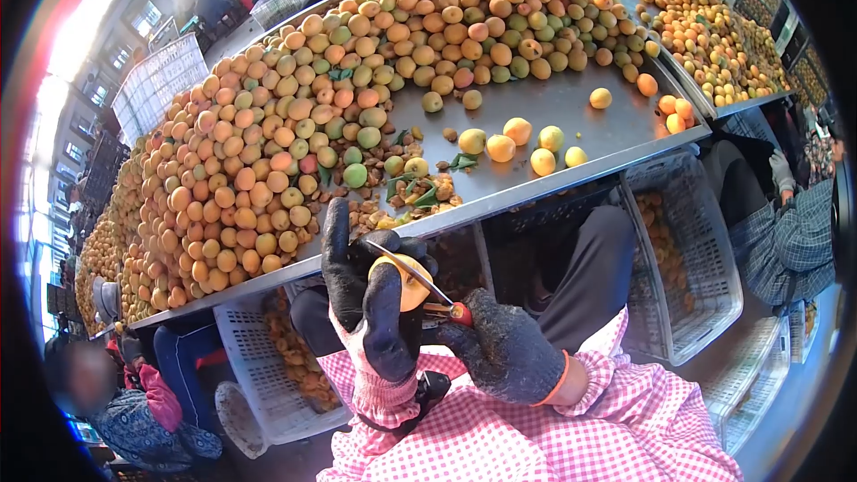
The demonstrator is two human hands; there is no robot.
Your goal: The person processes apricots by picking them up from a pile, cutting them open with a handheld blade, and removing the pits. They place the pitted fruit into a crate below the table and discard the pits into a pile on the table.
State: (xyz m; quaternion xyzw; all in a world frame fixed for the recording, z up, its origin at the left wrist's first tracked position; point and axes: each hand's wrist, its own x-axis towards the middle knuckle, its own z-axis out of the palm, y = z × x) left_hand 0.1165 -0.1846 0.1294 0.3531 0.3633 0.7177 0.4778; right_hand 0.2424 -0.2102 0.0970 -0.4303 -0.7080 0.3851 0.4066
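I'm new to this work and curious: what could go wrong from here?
The knife in the right hand lies against a fruit, close to the left hand holding it, so a slip might cut through the glove. Loose fruits by the edge of the metal table could roll off if bumped.

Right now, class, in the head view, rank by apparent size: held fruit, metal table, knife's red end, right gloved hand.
Metal table
Right gloved hand
Held fruit
Knife's red end
Nearness enlarges the last three.
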